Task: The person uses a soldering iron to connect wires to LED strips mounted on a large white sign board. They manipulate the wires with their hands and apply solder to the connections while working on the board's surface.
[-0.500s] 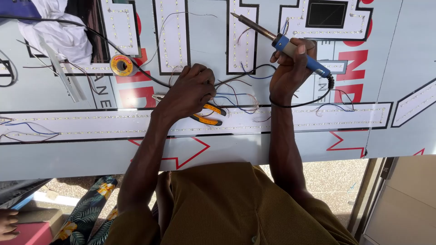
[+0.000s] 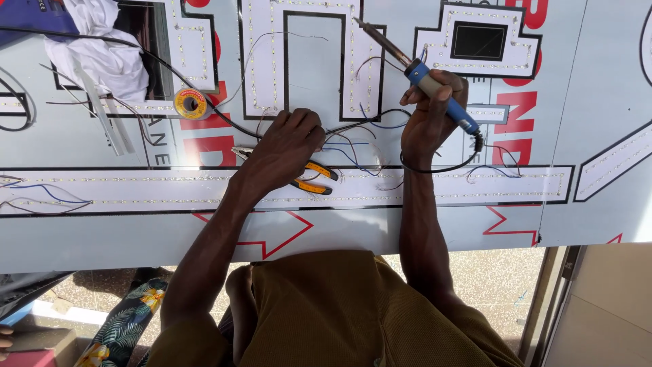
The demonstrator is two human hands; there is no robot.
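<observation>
The right hand (image 2: 429, 121) holds the soldering iron (image 2: 435, 92) lifted off the sign panel (image 2: 598, 88); the left hand (image 2: 288, 151) pinches thin wires (image 2: 353, 153), several apparently still unjoined.

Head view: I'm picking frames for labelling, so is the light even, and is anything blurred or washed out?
Head view: bright, even daylight on the white sign panel, with only soft shadows beneath the left hand; the soldering iron in the right hand and the thin wires look sharp; the white cloth is nearly washed out.
</observation>
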